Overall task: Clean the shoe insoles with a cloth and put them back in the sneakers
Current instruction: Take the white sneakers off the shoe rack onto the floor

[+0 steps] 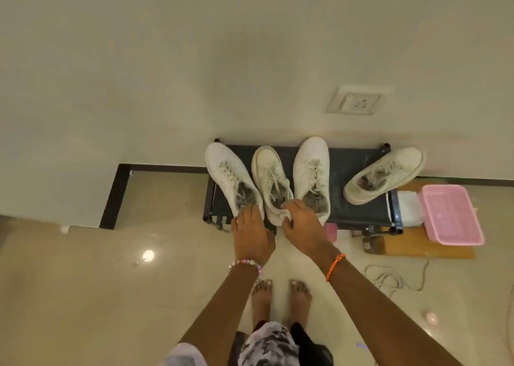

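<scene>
1. Four white sneakers sit on dark shoe rack (356, 212) by the wall.
2. Left hand (250, 232): fingers straight, resting on far-left sneaker (225, 171) heel.
3. Right hand (301, 223): fingers curled on second sneaker (271, 182) heel.
4. Step, prob.: reaching for insoles. Next: pull one out; no cloth visible.

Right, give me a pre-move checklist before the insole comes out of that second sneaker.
1. Left hand on the heel of the leftmost white lace-up sneaker: ok.
2. Right hand has a grip on the heel of the second, cream sneaker: ok.
3. All four sneakers on the dark low rack: ok; the far-right cream sneaker lies tilted.
4. Cleaning cloth within reach: cannot tell, none plainly visible.
5. Insole inside the second sneaker: cannot tell.
6. Pink plastic basket apart from the rack: ok.
</scene>
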